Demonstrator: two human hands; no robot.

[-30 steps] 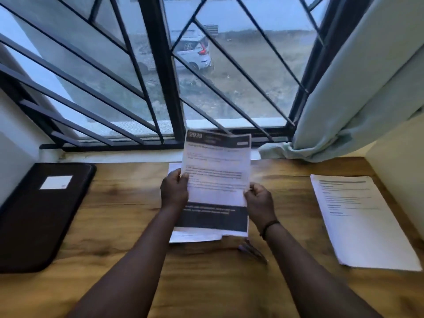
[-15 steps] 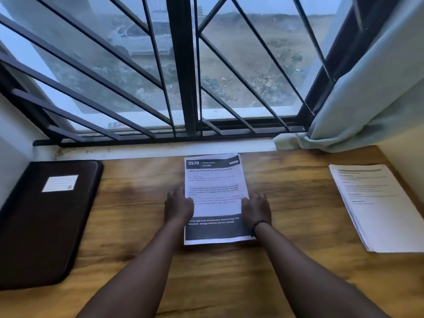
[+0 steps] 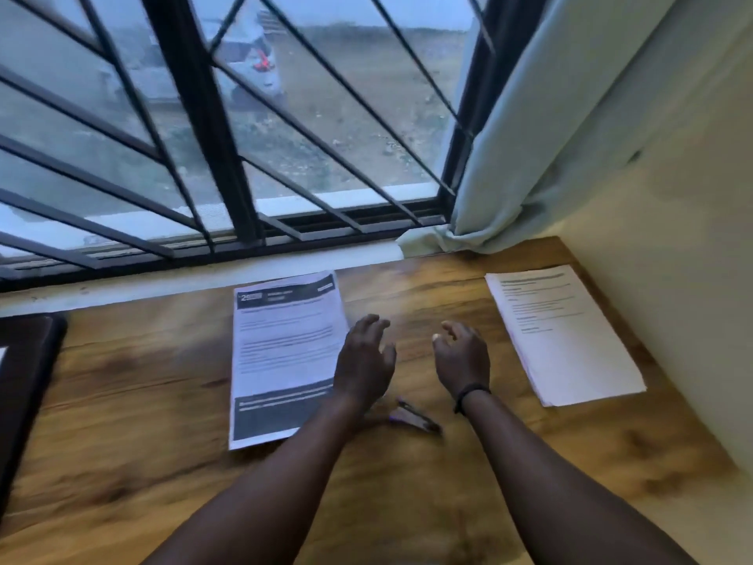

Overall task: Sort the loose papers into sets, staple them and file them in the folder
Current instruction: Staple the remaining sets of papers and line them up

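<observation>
Head view, looking down: both hands hover over the wooden tabletop point(image 3: 134, 462) at the centre of the frame, holding nothing. The left hand point(image 3: 364, 362) has its fingers loosely spread and relaxed, its edge over the right margin of a printed sheet point(image 3: 281, 352) with dark bands at top and bottom, which lies flat just left of centre. The right hand point(image 3: 462, 358) sits near it, fingers gently curved and apart. Between the two wrists, lower down, a small dark stapler point(image 3: 413, 418) rests on the wood, blurred. At the right of the frame a stack of papers point(image 3: 570, 344) lies well apart from the hands. A dark folder point(image 3: 24, 360) shows at the left edge. Window bars point(image 3: 203, 128) and a pale curtain point(image 3: 529, 128) fill the upper frame.
</observation>
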